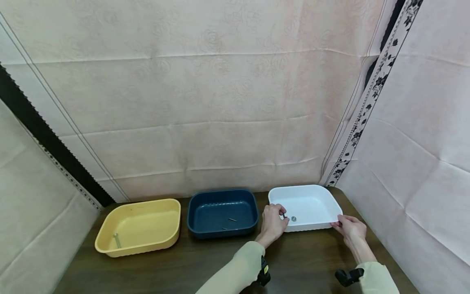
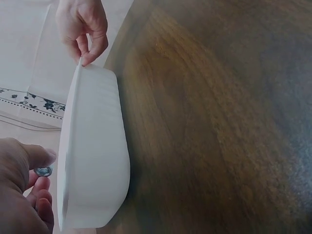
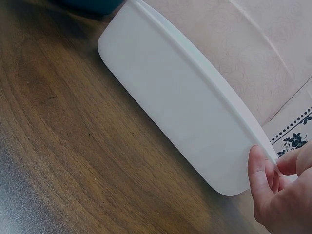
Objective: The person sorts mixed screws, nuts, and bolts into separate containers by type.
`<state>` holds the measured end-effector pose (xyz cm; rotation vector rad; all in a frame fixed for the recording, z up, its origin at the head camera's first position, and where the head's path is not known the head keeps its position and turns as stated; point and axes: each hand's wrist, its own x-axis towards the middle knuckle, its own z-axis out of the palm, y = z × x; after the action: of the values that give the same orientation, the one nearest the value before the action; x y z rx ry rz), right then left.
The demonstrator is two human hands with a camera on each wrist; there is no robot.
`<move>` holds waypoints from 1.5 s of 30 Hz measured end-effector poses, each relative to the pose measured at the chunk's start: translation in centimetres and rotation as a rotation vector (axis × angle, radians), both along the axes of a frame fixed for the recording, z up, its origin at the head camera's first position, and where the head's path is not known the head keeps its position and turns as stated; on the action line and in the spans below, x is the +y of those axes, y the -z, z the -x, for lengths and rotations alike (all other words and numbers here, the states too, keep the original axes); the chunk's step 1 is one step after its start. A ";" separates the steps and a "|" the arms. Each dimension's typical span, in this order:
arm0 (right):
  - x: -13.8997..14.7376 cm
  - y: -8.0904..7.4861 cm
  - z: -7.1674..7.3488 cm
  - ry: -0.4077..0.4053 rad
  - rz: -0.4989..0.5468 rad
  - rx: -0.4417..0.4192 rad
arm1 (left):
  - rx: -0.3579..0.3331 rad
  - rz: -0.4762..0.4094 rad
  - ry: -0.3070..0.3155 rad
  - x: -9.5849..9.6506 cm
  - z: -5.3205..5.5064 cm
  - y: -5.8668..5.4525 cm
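Observation:
The white tray (image 1: 306, 204) stands at the right, with a small metal nut-like piece (image 1: 293, 219) on its floor near the front left. Over that tray's front left corner, my left hand (image 1: 273, 222) pinches a small round metal piece (image 2: 43, 171) between thumb and fingers; its exact kind is unclear. My right hand (image 1: 351, 229) grips the tray's rim at the front right corner, thumb and fingers on either side of it, as the right wrist view also shows.
Left of the white tray, a dark blue tray (image 1: 222, 233) holds two thin dark metal pieces (image 1: 232, 219). Farther left, a yellow tray (image 1: 141, 249) contains a bolt-like piece (image 1: 117, 241). All stand on a brown wooden table (image 1: 165, 273), with pale cloth walls (image 1: 220, 102) behind and beside.

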<state>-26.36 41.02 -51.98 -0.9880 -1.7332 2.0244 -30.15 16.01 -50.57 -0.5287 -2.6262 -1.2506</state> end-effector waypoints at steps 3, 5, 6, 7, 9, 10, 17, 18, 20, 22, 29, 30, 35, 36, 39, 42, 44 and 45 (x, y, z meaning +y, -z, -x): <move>0.0 0.1 0.0 0.003 0.004 -0.002 | 0.003 0.007 0.006 -0.1 0.0 0.0; 0.0 0.1 0.0 0.004 0.005 -0.003 | 0.011 0.014 0.010 -0.1 -0.1 0.0; 0.0 0.1 0.0 0.003 0.005 -0.002 | 0.015 0.018 0.011 -0.1 -0.1 0.0; 0.0 0.2 0.0 0.003 0.005 -0.006 | 0.018 0.022 0.012 -0.1 -0.1 0.1; 0.0 0.2 0.0 0.003 0.003 -0.007 | 0.022 0.025 0.013 0.0 -0.2 0.1; 0.0 0.2 0.0 0.004 0.003 -0.008 | 0.018 0.027 0.013 0.0 -0.2 0.2; 0.0 0.1 0.1 0.008 -0.001 -0.025 | 0.040 -0.024 0.014 -0.6 -0.6 0.2; 0.0 0.1 0.1 0.008 -0.002 -0.026 | 0.050 -0.041 0.012 -0.8 -0.7 0.1; 0.1 0.0 0.2 0.009 -0.004 -0.026 | 0.072 -0.081 0.010 -1.3 -0.9 0.1; 0.1 -0.1 0.3 0.006 -0.007 -0.028 | 0.087 -0.122 0.011 -2.0 -1.0 0.2; 0.0 -0.3 0.4 0.013 -0.005 -0.024 | 0.091 -0.224 -0.021 -4.9 -1.7 0.6; 0.0 -0.3 0.4 0.014 -0.007 -0.028 | 0.086 -0.239 -0.025 -5.3 -1.9 0.6; 0.1 -0.1 0.3 0.020 -0.009 -0.028 | 0.060 -0.305 -0.021 -7.1 -2.7 0.5; 0.1 -0.1 0.3 0.022 -0.007 -0.028 | 0.055 -0.318 -0.016 -7.5 -2.9 0.4; 0.1 0.0 0.3 0.027 -0.007 -0.024 | 0.045 -0.354 0.000 -8.5 -3.5 0.3; 0.1 0.0 0.3 0.029 -0.007 -0.020 | 0.043 -0.373 0.008 -9.5 -4.1 0.2; 0.0 0.0 0.2 0.028 -0.007 -0.022 | 0.043 -0.380 0.005 -10.2 -4.5 0.3; 0.0 0.0 0.2 0.027 -0.006 -0.022 | 0.041 -0.383 0.003 -10.5 -4.7 0.3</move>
<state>-26.58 41.05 -51.94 -1.0293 -1.7266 1.9986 -25.44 5.54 -50.91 -0.4816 -2.2673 -1.6691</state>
